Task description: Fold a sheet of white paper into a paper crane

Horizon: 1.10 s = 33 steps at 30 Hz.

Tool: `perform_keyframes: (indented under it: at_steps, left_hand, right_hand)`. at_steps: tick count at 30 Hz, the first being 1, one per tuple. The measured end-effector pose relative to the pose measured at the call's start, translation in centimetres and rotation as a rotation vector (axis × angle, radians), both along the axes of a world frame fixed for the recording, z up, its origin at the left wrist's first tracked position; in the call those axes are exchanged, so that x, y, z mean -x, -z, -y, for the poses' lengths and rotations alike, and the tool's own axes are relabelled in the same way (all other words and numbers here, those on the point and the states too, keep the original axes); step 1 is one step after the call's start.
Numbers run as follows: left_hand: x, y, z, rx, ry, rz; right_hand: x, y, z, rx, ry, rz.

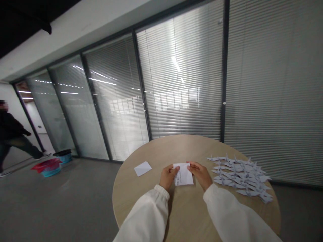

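Between my two hands is a roughly square sheet of white paper (183, 175) with lines of print along its left part. My left hand (169, 176) grips its left edge, the thumb lying on top. At the upper right corner my right hand (201, 174) pinches the sheet between thumb and fingers. The fingertips under the paper are hidden. To the left on the table lies another piece of white paper (143, 168), flat. Right of my right hand, many folded paper cranes (239, 176) stand close together in rows.
The round wooden table (136, 201) stands before glass partitions with blinds (181, 84). On the floor at left are a bucket with a red liner (49, 168) and one with a black liner (63, 156). A person in dark clothes (11, 134) walks at the far left.
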<state>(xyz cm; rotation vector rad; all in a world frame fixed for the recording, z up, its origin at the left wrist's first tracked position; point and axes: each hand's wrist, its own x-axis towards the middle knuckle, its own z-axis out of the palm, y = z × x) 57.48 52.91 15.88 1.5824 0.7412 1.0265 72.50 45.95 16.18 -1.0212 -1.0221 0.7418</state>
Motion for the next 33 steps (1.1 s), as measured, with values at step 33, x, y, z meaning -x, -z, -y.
perform_keyframes:
  at_steps: [33]
  left_hand:
    - [0.3, -1.5, 1.0, 0.288, 0.048, 0.271]
  right_hand:
    - [0.3, 0.2, 0.9, -0.571, 0.197, 1.12]
